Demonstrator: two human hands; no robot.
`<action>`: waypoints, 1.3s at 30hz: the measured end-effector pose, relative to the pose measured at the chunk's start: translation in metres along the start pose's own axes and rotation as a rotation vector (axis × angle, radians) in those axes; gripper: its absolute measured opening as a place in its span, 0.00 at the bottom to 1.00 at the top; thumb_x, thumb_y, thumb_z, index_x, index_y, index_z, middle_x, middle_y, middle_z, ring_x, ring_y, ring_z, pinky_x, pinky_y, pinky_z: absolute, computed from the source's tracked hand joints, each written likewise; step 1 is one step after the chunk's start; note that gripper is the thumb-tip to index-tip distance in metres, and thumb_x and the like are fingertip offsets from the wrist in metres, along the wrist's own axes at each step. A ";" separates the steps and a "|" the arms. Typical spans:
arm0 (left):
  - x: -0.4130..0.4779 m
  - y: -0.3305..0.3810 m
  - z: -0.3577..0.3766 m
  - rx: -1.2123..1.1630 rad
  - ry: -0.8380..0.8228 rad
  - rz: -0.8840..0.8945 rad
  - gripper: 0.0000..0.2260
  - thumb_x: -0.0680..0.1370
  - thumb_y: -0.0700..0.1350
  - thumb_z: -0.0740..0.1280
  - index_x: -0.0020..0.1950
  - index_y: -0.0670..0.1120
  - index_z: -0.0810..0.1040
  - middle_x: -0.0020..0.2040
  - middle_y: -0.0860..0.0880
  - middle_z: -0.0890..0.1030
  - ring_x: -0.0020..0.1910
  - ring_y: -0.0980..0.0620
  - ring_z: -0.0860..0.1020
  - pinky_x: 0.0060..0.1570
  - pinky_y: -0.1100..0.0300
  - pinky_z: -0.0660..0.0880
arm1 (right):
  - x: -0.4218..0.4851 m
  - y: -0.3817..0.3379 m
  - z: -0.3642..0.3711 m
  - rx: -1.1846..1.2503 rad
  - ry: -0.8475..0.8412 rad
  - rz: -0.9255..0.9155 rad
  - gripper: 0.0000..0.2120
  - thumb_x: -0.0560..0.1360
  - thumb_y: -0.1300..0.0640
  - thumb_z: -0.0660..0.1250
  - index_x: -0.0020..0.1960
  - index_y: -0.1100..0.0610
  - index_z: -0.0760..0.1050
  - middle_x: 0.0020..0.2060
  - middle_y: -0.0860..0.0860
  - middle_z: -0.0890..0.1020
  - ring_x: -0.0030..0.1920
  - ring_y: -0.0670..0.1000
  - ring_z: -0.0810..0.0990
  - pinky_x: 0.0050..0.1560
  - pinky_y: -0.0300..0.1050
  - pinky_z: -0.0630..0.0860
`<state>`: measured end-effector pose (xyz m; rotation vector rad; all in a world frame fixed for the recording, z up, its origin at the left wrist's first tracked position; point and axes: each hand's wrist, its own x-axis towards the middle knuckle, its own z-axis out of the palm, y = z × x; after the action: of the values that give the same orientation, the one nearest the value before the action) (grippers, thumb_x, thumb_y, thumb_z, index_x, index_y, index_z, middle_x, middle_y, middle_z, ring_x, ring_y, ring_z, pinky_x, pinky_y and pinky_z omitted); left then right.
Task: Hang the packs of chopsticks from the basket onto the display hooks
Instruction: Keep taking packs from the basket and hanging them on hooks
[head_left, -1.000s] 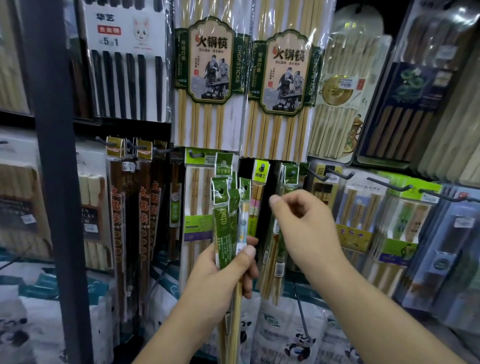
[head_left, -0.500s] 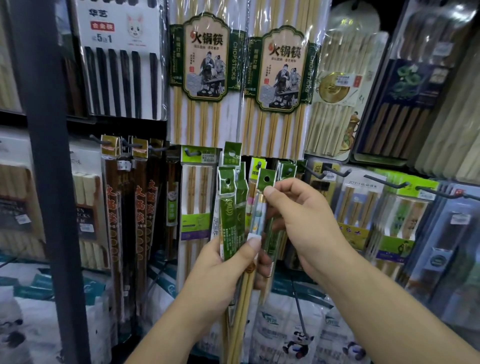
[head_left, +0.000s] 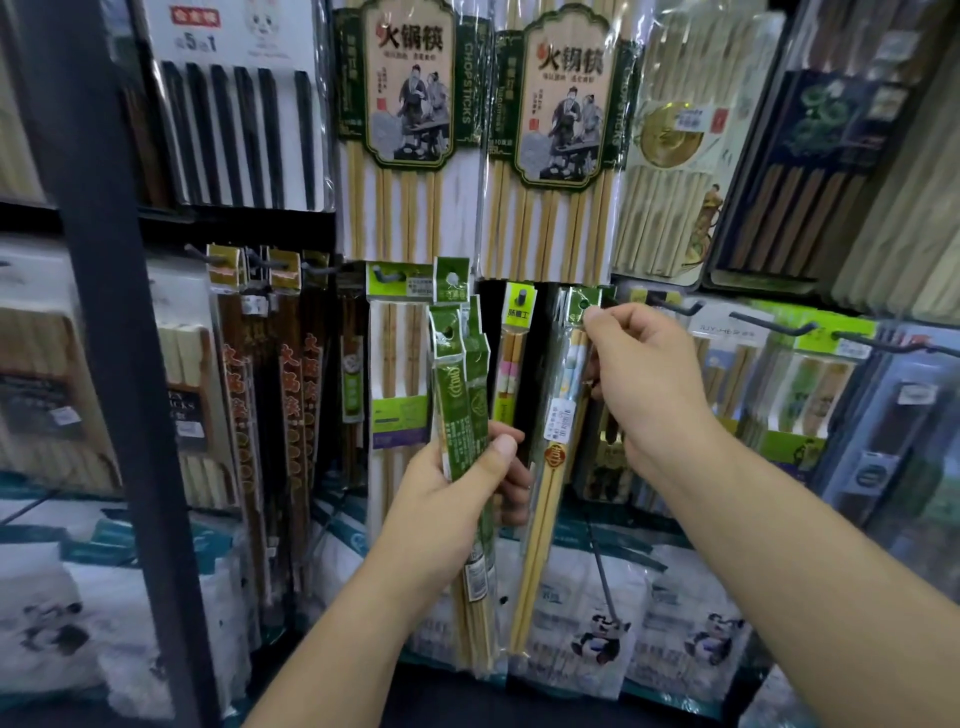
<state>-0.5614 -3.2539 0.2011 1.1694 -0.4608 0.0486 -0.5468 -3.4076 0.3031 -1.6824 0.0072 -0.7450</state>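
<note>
Your right hand (head_left: 641, 379) pinches one pack (head_left: 551, 462) by its header near the display hooks (head_left: 680, 310), seemingly to hang it, while your left hand (head_left: 452, 499) grips the spare packs (head_left: 457, 395).

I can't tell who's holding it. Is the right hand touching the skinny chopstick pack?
Touching. The head view shows the right hand pinching the green top of the chopstick pack between thumb and finger.

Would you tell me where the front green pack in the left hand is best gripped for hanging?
Pinch the front green pack by its header card, under the punched hole, coming from the right. It stands upright, the header free above the left hand gripping its middle; the right hand, pinching another pack, is on that side.
</note>
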 end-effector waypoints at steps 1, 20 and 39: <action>0.000 -0.001 0.000 0.013 -0.002 0.002 0.11 0.77 0.49 0.69 0.54 0.43 0.81 0.38 0.45 0.82 0.37 0.48 0.80 0.39 0.57 0.80 | 0.001 0.001 -0.001 -0.010 0.000 0.006 0.12 0.82 0.53 0.66 0.42 0.58 0.77 0.34 0.54 0.73 0.36 0.51 0.70 0.40 0.46 0.71; 0.004 -0.012 -0.004 0.058 -0.053 -0.052 0.10 0.81 0.52 0.69 0.62 0.54 0.80 0.35 0.50 0.75 0.30 0.53 0.70 0.32 0.59 0.72 | 0.013 0.013 0.002 -0.174 0.054 -0.075 0.16 0.82 0.53 0.63 0.43 0.65 0.75 0.29 0.49 0.72 0.32 0.47 0.70 0.40 0.44 0.73; -0.003 -0.009 0.007 -0.113 0.010 -0.099 0.15 0.78 0.52 0.69 0.55 0.41 0.84 0.47 0.37 0.87 0.44 0.41 0.86 0.42 0.49 0.84 | -0.026 0.010 0.008 -0.023 -0.208 -0.084 0.18 0.84 0.52 0.63 0.40 0.63 0.73 0.32 0.54 0.68 0.31 0.48 0.66 0.35 0.43 0.65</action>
<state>-0.5634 -3.2627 0.1945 1.0790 -0.3914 -0.0564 -0.5599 -3.3925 0.2815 -1.7835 -0.2021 -0.6308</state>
